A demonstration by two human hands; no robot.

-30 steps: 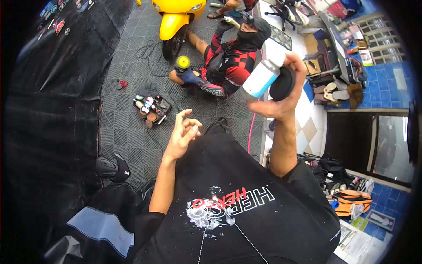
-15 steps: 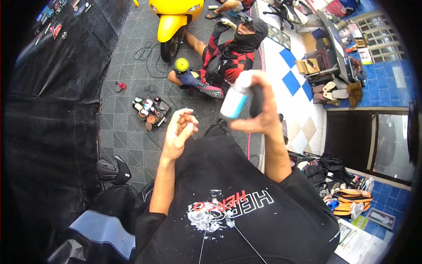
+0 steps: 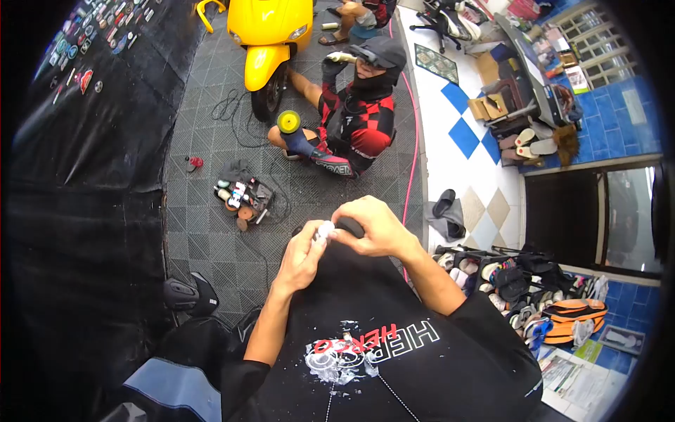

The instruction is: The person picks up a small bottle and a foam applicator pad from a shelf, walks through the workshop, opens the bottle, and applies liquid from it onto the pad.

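Note:
My two hands meet in front of my dark shirt, near the middle of the view. My left hand (image 3: 301, 260) has its fingers closed round a bottle, whose white top (image 3: 325, 229) shows between the hands. The rest of the bottle is mostly hidden. In my right hand (image 3: 376, 228) is a round black pad (image 3: 349, 226), pinched by curled fingers, and its fingertips reach the bottle's white top. White smears mark the front of my shirt (image 3: 394, 295).
A seated co-worker (image 3: 358, 119) holds a tool with a yellow pad (image 3: 288, 122) beside a yellow scooter (image 3: 266, 63). A box of supplies (image 3: 246, 197), cables and a pink hose (image 3: 411, 155) lie on the floor. Shoes and bags (image 3: 573, 320) are at right.
My right hand has come down and left with the bottle and pad, meeting my left hand. My left hand, open before, has closed round the bottle. The co-worker's raised hand has moved closer to the head.

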